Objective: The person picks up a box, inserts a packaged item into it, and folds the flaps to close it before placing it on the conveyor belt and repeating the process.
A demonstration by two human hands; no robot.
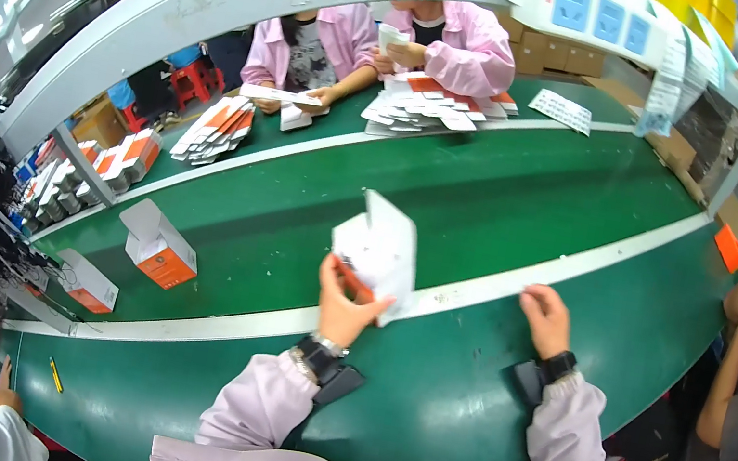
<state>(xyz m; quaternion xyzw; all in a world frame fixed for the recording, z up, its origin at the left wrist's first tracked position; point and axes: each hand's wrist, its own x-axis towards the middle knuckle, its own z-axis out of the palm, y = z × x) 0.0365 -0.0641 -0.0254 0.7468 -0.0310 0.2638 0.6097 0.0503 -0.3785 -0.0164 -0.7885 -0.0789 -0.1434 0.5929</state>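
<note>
A small white carton (388, 253) with an orange side stands tilted over the inner edge of the green work surface, its white flap raised. My left hand (341, 314) grips it from below and the left, thumb on the near side and fingers around the orange part. Off to the right, apart from the carton, my right hand (548, 325) hovers by the pale strip (514, 296) with loosely bent fingers and nothing visible in them. Black bands circle both wrists. Left of the carton, two more white and orange cartons, an open-flapped one (162, 253) and a smaller-looking one (90, 283), sit on the green belt.
Across the belt (512, 191), two people in pink handle flat cartons beside piles of them (428, 109). Formed cartons (122, 158) line the far left. A yellow cutter (56, 375) lies near left. A grey frame with a power strip (586, 13) spans overhead. People sit at both sides.
</note>
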